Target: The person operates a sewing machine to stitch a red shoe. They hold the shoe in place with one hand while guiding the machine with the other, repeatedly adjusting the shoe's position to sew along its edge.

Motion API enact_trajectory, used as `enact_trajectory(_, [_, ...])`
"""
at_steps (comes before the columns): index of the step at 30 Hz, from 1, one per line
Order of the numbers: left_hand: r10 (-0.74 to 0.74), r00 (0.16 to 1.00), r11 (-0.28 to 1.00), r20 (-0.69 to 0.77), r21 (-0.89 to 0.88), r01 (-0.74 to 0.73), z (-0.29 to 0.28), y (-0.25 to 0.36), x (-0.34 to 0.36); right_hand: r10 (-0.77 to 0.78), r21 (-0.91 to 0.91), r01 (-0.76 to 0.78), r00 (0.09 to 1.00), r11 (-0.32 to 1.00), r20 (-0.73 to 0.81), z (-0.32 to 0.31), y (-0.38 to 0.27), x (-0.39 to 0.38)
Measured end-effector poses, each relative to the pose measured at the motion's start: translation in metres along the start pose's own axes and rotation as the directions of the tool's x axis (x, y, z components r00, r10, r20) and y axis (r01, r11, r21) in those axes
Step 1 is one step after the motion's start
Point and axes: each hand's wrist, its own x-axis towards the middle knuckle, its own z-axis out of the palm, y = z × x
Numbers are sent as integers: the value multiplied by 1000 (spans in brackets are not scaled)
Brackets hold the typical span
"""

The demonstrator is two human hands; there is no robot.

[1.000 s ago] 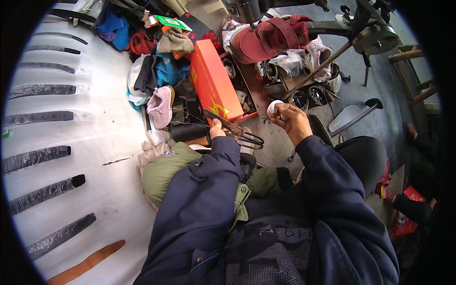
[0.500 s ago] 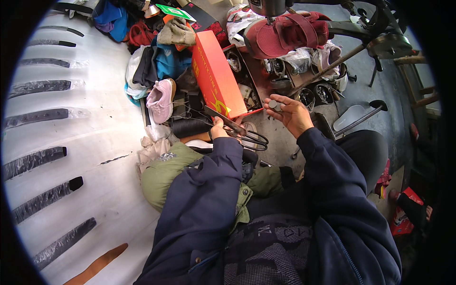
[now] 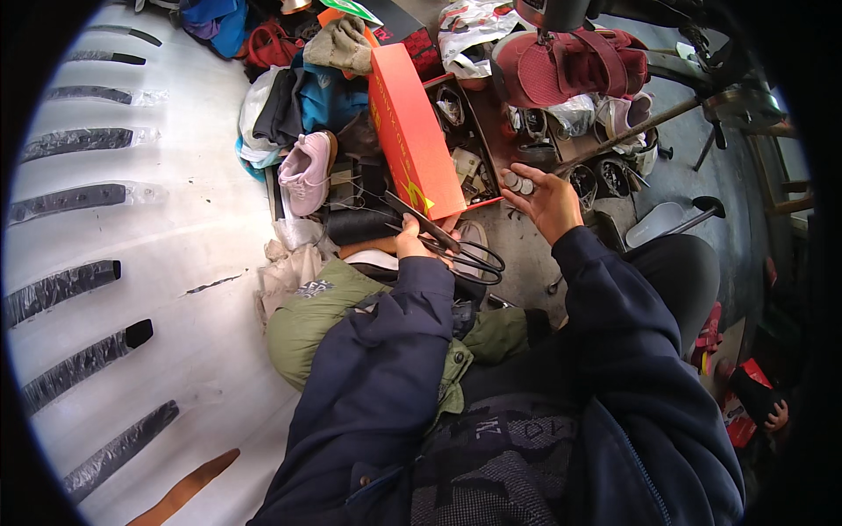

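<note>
Several round silvery coins [image 3: 517, 182] rest on the half-open right hand [image 3: 554, 206]; ahead-left of it — just beside — an open red cardboard box [image 3: 484, 204] runs lengthwise away from the hands, its raised lid [image 3: 406, 131] nearer the left hand [image 3: 412, 241], closed around black-handled metal scissors [image 3: 438, 235].

Against the right fingers [image 3: 533, 173] rest coins [image 3: 515, 181] of dull silvery metal. In the left fingers [image 3: 410, 227] are scissors [image 3: 437, 232] with dark metal blades; their black handles look plastic-coated, though too small to be sure. Beyond the fingers: a smooth red cardboard lid [image 3: 405, 131], a matt mesh-cloth maroon shoe [image 3: 539, 74]. Well left, black strips [image 3: 63, 292] wear glossy, wrinkled clear plastic.
</note>
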Motion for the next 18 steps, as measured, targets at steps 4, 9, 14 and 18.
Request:
enact_trajectory(4, [-71, 991, 997, 114, 52, 65, -5, 9, -5, -15, -137, 12, 1000, 990, -22, 4, 5, 6])
enact_trajectory(9, [-98, 988, 994, 121, 69, 90, -10, 13, -4, -33, -259, 35, 999, 965, 14, 8, 12, 11])
enact_trajectory(14, [-74, 987, 988, 145, 145, 53, -11, 9, -1, 100, -295, -101, 995, 950, -20, 15, 19, 13])
enact_trajectory(18, [30, 997, 981, 76, 190, -44, -4, -4, 1, 66, -339, -92, 994, 936, -88, 14, 16, 13])
